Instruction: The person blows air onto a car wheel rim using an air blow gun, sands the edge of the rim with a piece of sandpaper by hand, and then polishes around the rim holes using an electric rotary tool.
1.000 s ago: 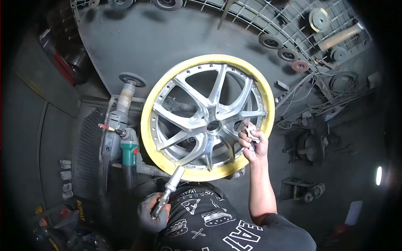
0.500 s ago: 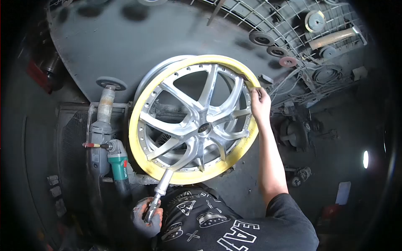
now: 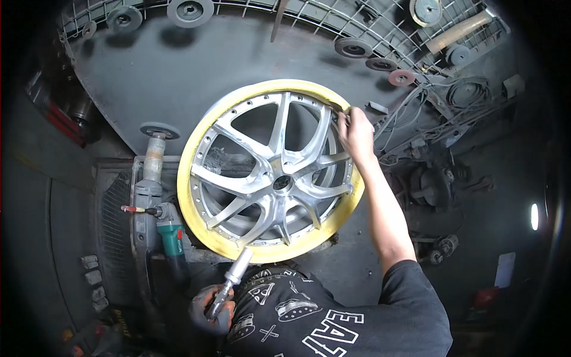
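Note:
A large alloy wheel with silver spokes stands tilted in front of me. Yellow covers its outer lip. At the upper right of the lip, my bare right hand is closed, its fingers curled against the edge and partly hidden. My left hand, in a grey and orange glove, is wrapped round a slim metal hand grinder with a pale cylindrical head. The head points up at the bottom of the lip; whether it touches cannot be told.
Left of the wheel lie a green angle grinder and a larger grey grinder with a disc. A wire rack behind carries several discs and a hammer. Coiled cables hang at the right.
My right hand has shifted up and left along the lip. The grinder's head has slipped slightly down from the yellow lip. The whole view has tilted a little.

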Tool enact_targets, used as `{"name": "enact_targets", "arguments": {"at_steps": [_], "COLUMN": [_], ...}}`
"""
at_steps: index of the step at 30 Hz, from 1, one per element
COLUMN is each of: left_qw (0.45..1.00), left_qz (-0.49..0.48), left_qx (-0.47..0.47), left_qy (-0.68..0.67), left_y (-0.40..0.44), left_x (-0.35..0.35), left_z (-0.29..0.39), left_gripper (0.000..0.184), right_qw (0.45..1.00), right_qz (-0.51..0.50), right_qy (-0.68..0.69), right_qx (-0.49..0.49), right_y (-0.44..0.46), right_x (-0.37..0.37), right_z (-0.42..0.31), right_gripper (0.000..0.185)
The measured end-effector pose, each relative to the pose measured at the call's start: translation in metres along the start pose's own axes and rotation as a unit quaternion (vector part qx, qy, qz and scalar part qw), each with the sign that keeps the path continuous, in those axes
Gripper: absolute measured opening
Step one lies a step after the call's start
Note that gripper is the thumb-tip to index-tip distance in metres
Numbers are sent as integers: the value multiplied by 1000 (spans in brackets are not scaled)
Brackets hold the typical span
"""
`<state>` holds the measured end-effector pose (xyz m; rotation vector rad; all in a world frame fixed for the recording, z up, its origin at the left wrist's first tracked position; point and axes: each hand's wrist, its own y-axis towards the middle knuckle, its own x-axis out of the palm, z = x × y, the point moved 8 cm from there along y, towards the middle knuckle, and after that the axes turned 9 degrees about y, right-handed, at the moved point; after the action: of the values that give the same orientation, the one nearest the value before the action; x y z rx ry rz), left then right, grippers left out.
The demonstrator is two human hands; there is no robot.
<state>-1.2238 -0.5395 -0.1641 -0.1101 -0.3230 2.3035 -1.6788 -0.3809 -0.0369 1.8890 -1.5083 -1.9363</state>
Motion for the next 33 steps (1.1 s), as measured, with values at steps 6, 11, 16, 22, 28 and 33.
{"name": "enact_targets", "arguments": {"at_steps": [6,11,16,22,28,33], "left_qw": [980,977,956,969,980,955], "left_qz": [-94,-105,-108,-87,-45,-76], "left_qx": [-31,50,22,101,92,157], "left_qy": [174,179,272,207,173,241], "left_y": [-31,-49,-54,-62,-66,-69], "left_x": [13,16,46,58,59,65], "left_z": [1,-24,-16,23,25,26], "left_gripper": [25,20,23,19,16,17], "right_qw": [993,937,907,926,951,947], "right_qz": [28,18,-18,-90,-118,-141], "right_qy": [80,229,252,124,-55,-124], "right_qx": [88,264,338,345,281,262], "right_y": [-63,-134,-150,-140,-123,-112], "right_x": [-73,-79,-73,-55,-36,-28], "right_z": [33,107,111,100,88,74], "right_gripper": [14,14,16,20,21,23]}}
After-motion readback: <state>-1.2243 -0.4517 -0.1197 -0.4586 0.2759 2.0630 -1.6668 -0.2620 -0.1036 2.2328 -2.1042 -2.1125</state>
